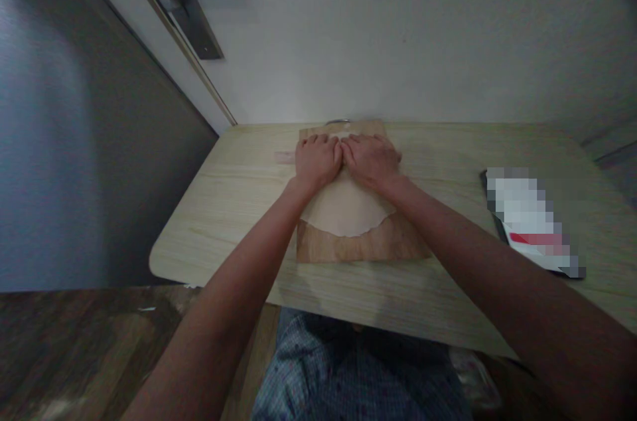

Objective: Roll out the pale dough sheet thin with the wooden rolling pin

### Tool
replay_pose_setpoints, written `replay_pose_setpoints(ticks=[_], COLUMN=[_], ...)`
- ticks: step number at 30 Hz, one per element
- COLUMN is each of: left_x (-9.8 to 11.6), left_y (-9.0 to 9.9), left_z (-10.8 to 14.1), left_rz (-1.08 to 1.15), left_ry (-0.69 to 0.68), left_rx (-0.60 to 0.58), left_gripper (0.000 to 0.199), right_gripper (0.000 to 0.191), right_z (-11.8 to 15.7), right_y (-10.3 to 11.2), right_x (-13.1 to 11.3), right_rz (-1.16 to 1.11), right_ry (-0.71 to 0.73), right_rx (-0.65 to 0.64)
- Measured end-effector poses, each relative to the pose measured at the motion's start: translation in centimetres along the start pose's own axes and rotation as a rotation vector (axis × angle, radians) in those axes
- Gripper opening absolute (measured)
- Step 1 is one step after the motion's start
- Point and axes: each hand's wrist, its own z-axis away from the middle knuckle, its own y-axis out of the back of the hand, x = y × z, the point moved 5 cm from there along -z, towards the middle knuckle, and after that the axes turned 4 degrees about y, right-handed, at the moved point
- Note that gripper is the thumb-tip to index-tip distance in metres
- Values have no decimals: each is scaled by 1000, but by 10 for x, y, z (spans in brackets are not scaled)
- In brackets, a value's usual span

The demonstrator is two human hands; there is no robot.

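Note:
A flat sheet of rolled dough (348,208) with a slightly ragged near edge covers most of a wooden cutting board (348,250). Across the far part of the dough lies a rolling pin, its pale left handle (284,157) poking out beyond the board. My left hand (319,159) is closed over the pin from above. Beside it my right hand (371,157) also closes over the pin, the two thumbs nearly touching. Both hands hide the pin's middle and right end.
The board rests on a light wooden table (219,208) pushed against a white door (348,42). A dark flat object with a blurred-out surface (527,222) lies at the right. A metal door plate (186,6) shows at upper left; my lap is below the near edge.

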Motion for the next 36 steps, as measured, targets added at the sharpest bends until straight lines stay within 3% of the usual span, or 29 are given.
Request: replay_pose_setpoints(ticks=[7, 14, 28, 36], left_x=[-5, -9, -21, -24], left_y=[-6, -11, -23, -24], left_z=[-24, -47, -88, -103], left_rz=[-48, -35, 94, 86], left_ry=[153, 259, 328, 306], left_rx=[10, -86, -113, -50], left_gripper=[43, 48, 45, 41], right_gripper=[42, 47, 43, 41], right_z=[-19, -43, -83, -98], right_y=[-1, -4, -14, -16], right_x=[9, 22, 40, 45], right_rz=[6, 5, 68, 20], right_ry=[-101, -159, -118, -126], right_rx=[6, -65, -13, -45])
